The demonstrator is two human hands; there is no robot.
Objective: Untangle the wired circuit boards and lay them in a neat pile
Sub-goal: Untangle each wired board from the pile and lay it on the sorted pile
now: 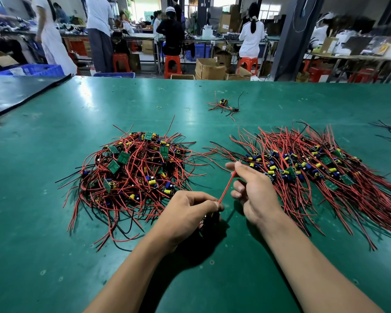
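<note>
Perhaps half looks done: right of the tangled heap (140, 168) on the table (54, 256) lies the neat pile (314, 168), while just below-right of that heap the left hand (190, 211) and right hand (253, 188) each pinch one red wire (227, 188), stretched between them.

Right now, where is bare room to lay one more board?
Bare table lies left of the tangled pile, up to the black mat, and beyond both piles before the small cluster. Crowded: the gap between that pile and the neat pile, where the left hand and right hand hold a wire.
</note>
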